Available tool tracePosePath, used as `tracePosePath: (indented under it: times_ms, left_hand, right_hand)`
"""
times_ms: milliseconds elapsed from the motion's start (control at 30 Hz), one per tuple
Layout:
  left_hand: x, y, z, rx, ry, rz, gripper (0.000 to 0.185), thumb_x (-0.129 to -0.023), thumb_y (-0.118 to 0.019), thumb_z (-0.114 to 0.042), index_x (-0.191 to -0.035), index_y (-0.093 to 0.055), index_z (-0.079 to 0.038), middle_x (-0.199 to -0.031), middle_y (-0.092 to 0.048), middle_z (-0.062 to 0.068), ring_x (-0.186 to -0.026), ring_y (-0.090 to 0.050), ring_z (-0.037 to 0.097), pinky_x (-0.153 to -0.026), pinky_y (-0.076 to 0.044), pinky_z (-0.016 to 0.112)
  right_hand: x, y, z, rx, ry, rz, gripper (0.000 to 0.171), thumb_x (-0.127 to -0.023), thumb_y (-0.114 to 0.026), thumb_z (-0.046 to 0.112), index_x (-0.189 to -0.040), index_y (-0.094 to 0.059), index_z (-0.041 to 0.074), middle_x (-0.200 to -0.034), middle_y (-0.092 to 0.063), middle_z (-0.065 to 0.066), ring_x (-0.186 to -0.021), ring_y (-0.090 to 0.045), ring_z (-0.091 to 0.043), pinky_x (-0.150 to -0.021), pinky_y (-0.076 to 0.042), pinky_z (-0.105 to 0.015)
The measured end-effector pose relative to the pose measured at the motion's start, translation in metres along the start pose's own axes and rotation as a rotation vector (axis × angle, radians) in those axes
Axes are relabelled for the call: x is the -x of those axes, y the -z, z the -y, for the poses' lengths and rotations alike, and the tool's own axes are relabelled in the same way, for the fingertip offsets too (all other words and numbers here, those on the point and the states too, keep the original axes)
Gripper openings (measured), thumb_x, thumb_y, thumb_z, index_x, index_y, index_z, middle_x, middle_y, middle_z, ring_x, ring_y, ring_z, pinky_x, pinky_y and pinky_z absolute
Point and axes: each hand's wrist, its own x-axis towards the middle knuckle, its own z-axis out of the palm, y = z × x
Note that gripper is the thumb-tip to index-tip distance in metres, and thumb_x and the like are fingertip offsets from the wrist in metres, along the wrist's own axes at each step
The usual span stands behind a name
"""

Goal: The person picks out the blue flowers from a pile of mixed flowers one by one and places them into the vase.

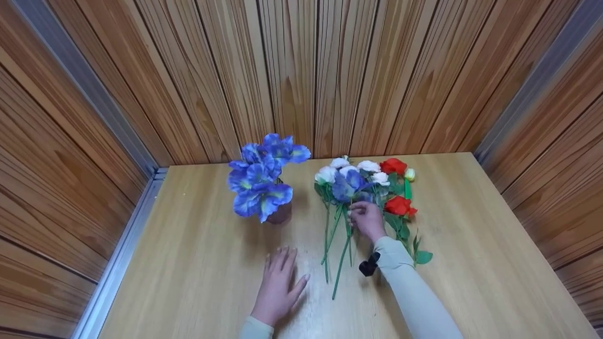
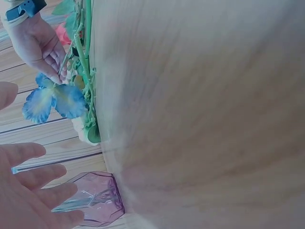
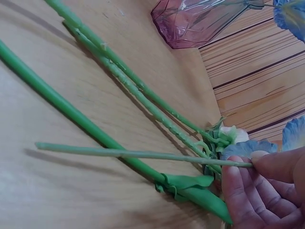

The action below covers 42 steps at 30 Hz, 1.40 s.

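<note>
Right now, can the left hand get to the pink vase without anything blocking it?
Probably yes. The left hand lies flat and open on the table, and only bare wood lies between it and the vase. The loose stems lie off to its right side.

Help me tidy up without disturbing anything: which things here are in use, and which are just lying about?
In use:
right hand, pinching the blue flower by its stem
left hand, flat on the table
vase, holding blue flowers

Lying about:
white flowers
red roses
</note>
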Motion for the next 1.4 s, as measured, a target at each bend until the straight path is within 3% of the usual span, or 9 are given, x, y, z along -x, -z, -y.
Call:
tracePosePath:
  times_ms: [333, 600, 933, 1100, 1400]
  left_hand:
    - [0.0, -0.001, 0.0, -0.022, -0.077, -0.076, 0.071, -0.092, -0.056, -0.049, -0.145, -0.038, -0.006, -0.148, -0.034, 0.018, -0.139, -0.025, 0.037, -0.111, -0.014, 0.059]
    - [0.002, -0.001, -0.002, 0.01, -0.002, 0.009, 0.072, -0.092, -0.056, -0.048, -0.149, -0.033, -0.01, -0.153, -0.028, 0.014, -0.142, -0.019, 0.033, -0.111, -0.013, 0.058]
    - [-0.002, 0.001, -0.005, 0.008, 0.009, 0.04, 0.072, -0.092, -0.057, -0.048, -0.149, -0.033, -0.011, -0.153, -0.028, 0.014, -0.142, -0.018, 0.033, -0.112, -0.013, 0.057]
    - [-0.003, 0.001, -0.005, -0.01, -0.019, 0.026, 0.072, -0.092, -0.057, -0.049, -0.148, -0.035, -0.01, -0.152, -0.029, 0.016, -0.141, -0.021, 0.035, -0.111, -0.011, 0.058]
    - [0.0, -0.001, -0.007, -0.034, -0.061, -0.017, 0.071, -0.092, -0.057, -0.049, -0.147, -0.036, -0.008, -0.15, -0.032, 0.017, -0.14, -0.022, 0.035, -0.111, -0.012, 0.059]
  right_hand:
    - [0.007, 0.008, 0.005, -0.019, 0.004, 0.001, 0.021, -0.087, -0.061, -0.009, -0.107, -0.059, -0.016, -0.087, -0.066, -0.022, -0.072, -0.067, -0.034, -0.066, -0.058, -0.039]
    - [0.017, 0.012, 0.01, -0.003, -0.006, 0.023, 0.022, -0.088, -0.062, -0.005, -0.109, -0.06, -0.013, -0.086, -0.066, -0.017, -0.072, -0.067, -0.028, -0.067, -0.057, -0.035]
    - [0.028, 0.017, 0.014, 0.0, 0.029, 0.04, 0.023, -0.089, -0.062, -0.004, -0.111, -0.06, -0.012, -0.087, -0.066, -0.016, -0.074, -0.067, -0.029, -0.067, -0.057, -0.036]
    - [0.035, 0.018, 0.021, -0.023, 0.046, 0.042, 0.021, -0.089, -0.062, -0.004, -0.109, -0.061, -0.011, -0.085, -0.067, -0.015, -0.075, -0.067, -0.032, -0.07, -0.057, -0.042]
    - [0.05, 0.016, 0.031, -0.06, 0.072, 0.059, 0.017, -0.087, -0.064, -0.006, -0.105, -0.063, -0.007, -0.087, -0.066, -0.017, -0.074, -0.067, -0.028, -0.067, -0.058, -0.038]
